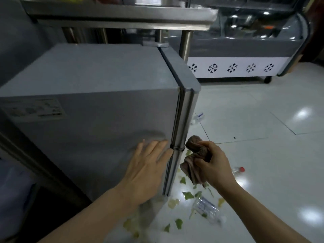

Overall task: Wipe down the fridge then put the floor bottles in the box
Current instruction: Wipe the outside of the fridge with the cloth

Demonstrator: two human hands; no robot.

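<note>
White glossy floor tiles (254, 120) fill the right side of my view and reflect the ceiling lamps. At the far end stands a long grey display freezer with a curved glass front and a white band of black snowflake marks (233, 67). Above me is a steel work table with round metal legs (122, 13), and under it, directly in front of me, stands the small grey fridge with a silver door edge (91, 95). I see its top and its side wall; a pale label (33, 109) is stuck on the side wall to the left.

My left hand (147, 171) lies flat on the side wall of the fridge, fingers straight and together, the tips touching the seam next to the door edge. My right hand (210, 165) is just beside the door edge, near the front corner, and its fingers are curled around a crumpled brown cloth (194, 158), which hangs down from the fist.

On the floor near the fridge lie three bottles: a crushed clear plastic bottle (206, 207) below my right wrist, a clear bottle with a red cap (238, 170) to the right of my right hand, and a small bottle with a blue and white label (199, 117) farther away, close to the door. Green leaf scraps (188, 195) are scattered between the fridge and the crushed bottle.
</note>
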